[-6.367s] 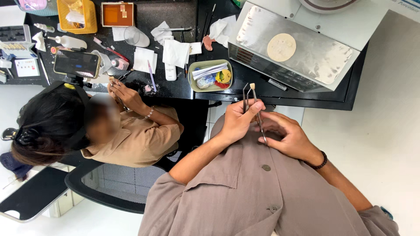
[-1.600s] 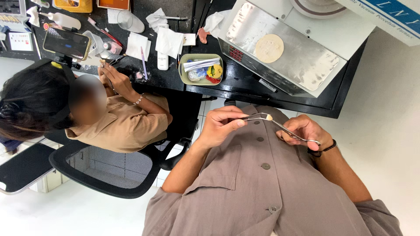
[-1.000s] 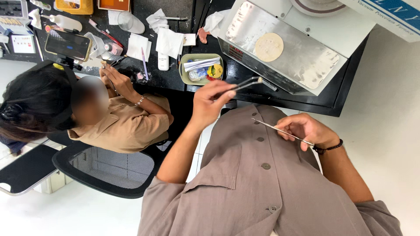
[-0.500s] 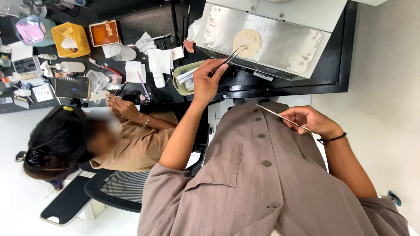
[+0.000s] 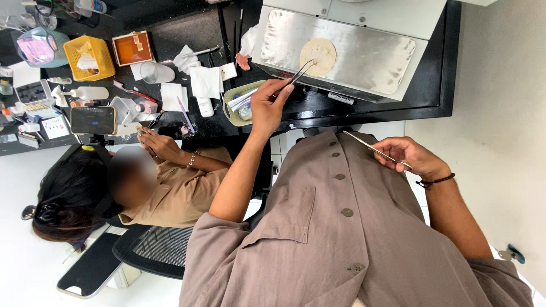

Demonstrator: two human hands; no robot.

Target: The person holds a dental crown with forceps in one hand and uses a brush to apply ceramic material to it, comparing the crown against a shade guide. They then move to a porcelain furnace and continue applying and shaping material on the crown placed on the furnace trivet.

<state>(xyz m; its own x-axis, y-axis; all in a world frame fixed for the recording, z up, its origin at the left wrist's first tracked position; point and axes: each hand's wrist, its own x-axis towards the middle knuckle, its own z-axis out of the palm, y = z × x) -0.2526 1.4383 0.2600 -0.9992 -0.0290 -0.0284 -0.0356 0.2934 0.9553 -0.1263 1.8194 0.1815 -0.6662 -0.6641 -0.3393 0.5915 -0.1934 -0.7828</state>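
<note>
shirt (image 5: 341,239): taupe-brown, short-sleeved, button-front; buttons: round, dull brown, in a row down the middle; pocket: patch chest pocket (flat, square-cut); right hand (image 5: 410,157): thin dark band at the wrist; left hand (image 5: 267,105): bare, forearms uncovered

Head camera — looking steeply down

The left hand (image 5: 267,105) is reaching out over the black table (image 5: 432,85), its fingers (image 5: 277,86) pinching metal tweezers (image 5: 297,74) whose tips are touching the pale round disc (image 5: 318,54) lying on the shiny metal plate (image 5: 364,54). The right hand (image 5: 412,156) is holding a thin metal rod (image 5: 369,148) close to the grey-brown shirt. To the left, a seated co-worker's hand (image 5: 156,142) is resting at the cluttered table edge, near a phone (image 5: 94,120) and a yellow basket (image 5: 88,57).
</note>
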